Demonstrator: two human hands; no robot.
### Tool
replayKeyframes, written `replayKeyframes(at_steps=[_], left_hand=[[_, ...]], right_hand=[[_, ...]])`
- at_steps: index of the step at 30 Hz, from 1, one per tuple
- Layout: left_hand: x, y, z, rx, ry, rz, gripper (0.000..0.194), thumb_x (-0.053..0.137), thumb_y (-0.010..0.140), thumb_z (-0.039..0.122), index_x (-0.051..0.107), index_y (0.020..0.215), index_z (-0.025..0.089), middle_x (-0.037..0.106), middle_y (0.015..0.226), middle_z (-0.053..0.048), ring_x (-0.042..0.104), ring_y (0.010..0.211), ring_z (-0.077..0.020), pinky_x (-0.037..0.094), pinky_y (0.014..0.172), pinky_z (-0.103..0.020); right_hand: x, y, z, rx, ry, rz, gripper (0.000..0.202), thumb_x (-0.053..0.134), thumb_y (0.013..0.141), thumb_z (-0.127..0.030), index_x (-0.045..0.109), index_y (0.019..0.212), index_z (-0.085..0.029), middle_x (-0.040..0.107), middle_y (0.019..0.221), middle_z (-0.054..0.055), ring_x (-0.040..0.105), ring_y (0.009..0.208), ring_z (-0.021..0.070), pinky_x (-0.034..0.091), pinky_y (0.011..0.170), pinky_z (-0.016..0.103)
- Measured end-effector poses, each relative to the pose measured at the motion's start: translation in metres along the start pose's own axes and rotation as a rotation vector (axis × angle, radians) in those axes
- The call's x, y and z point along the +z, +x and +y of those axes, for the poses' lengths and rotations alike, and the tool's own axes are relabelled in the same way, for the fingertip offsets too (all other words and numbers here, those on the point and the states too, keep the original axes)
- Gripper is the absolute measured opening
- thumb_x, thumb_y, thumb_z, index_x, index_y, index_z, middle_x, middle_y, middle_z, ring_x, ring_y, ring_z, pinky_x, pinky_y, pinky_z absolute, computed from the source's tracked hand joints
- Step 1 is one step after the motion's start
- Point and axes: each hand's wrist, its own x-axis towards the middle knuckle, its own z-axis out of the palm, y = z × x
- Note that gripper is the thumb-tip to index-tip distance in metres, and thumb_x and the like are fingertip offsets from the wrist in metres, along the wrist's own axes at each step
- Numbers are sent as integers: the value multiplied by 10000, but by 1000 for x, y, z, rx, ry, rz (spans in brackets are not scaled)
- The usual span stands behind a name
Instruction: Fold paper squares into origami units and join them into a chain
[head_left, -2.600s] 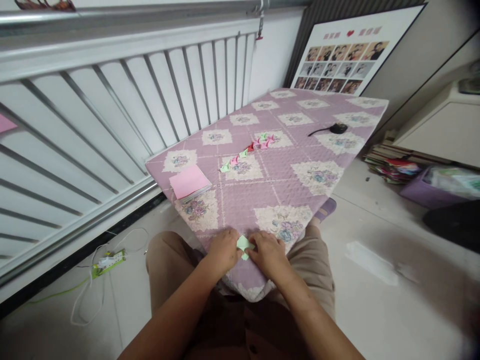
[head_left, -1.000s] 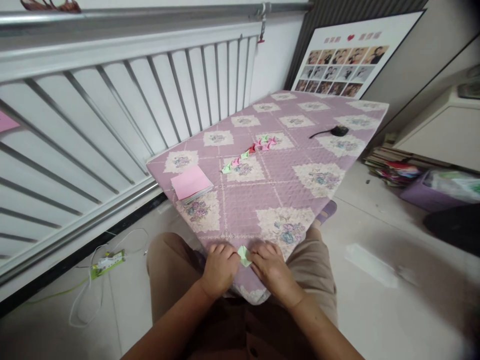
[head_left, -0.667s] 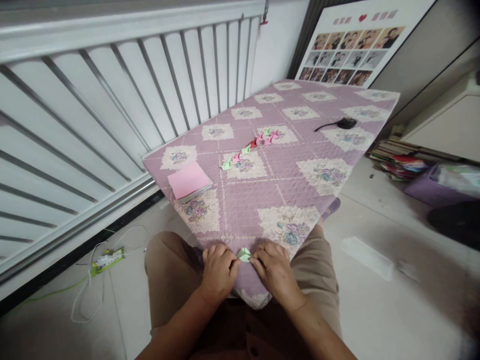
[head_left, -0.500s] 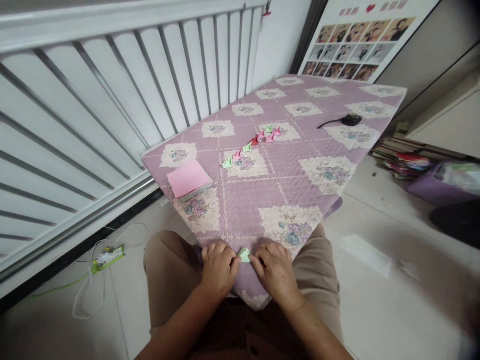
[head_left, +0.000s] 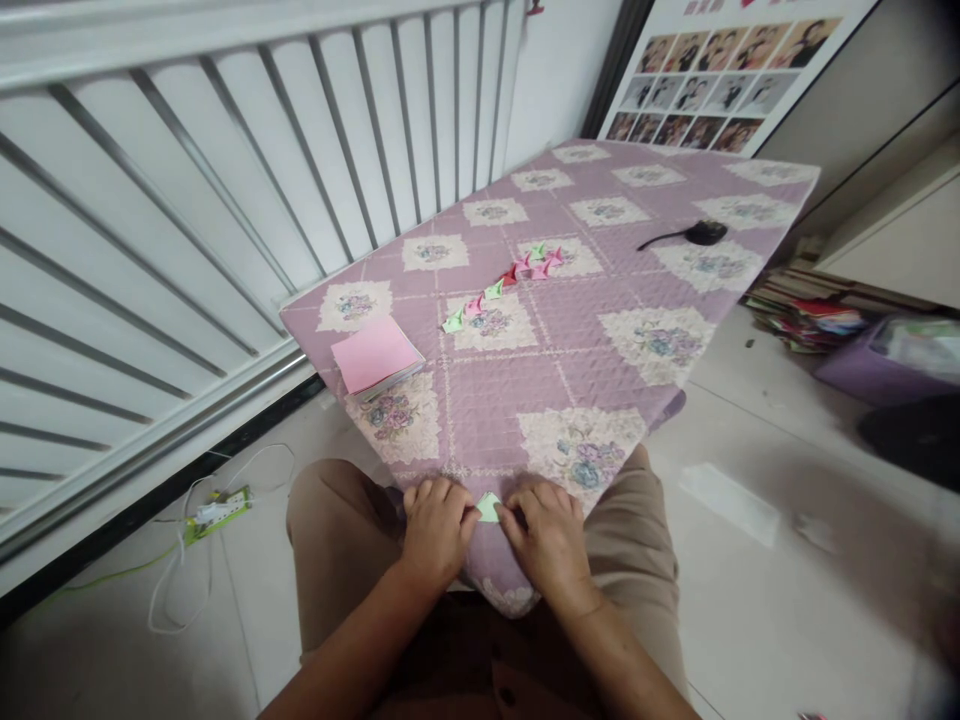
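Note:
A small piece of folded green paper [head_left: 489, 507] lies on the purple floral tablecloth [head_left: 487, 430] near the table's front corner. My left hand [head_left: 440, 522] pinches its left edge between thumb and finger. At its right edge, my right hand [head_left: 546, 530] grips it the same way, fingers curled. Farther up the cloth, several small folded paper shapes in green, pink and red [head_left: 493, 289] form a slanting row. To the left sits a stack of square paper with a pink sheet [head_left: 377, 356] on top.
A black object with a short cord [head_left: 705, 233] lies at the table's far right. The white radiator [head_left: 315, 150] runs along the left edge. On the floor are a power strip [head_left: 217, 512] with cables at left and a purple bin [head_left: 885, 360] at right.
Both hands stay on the green paper, nearly still. Its visible shape differs slightly at the top. The whole view has shifted a little.

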Motion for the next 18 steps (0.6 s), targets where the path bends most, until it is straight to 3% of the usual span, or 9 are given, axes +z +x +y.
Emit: replayKeyframes(at_steps=[6,10,14,18], left_hand=[[2,-3,-5,311,54,-144,291,363,981,329,591,1158,355,624,1084,-35,488,991,-219,278,867,-404],[4,-6,-8,347,85,-141,330,321,990,313,563,1213,340,614,1141,-49,491,1014,-229,279,861,-413],[4,-12,-11,355,69,-120,311,357,976,307,580,1191,337,599,1193,-52,491,1037,-246,282,860,-420],[1,-21,-20,352,35,-74,333,388,958,268,531,1250,341,579,1259,-38,489,1062,-262,278,859,-439]], right_hand=[[-1,2,4,-7,32,-11,169,548,891,-311,631,772,-223,618,870,44,498,897,226,304,815,358],[-3,-7,4,-121,83,21,195,483,920,-238,663,996,-236,656,989,54,525,964,219,311,881,372],[-1,-24,0,-278,92,-36,305,429,941,-198,604,1185,-253,658,1153,44,524,1093,217,250,1001,412],[-1,-35,6,-272,54,-81,348,452,927,-191,569,1242,-280,630,1242,21,495,1174,239,191,1039,454]])
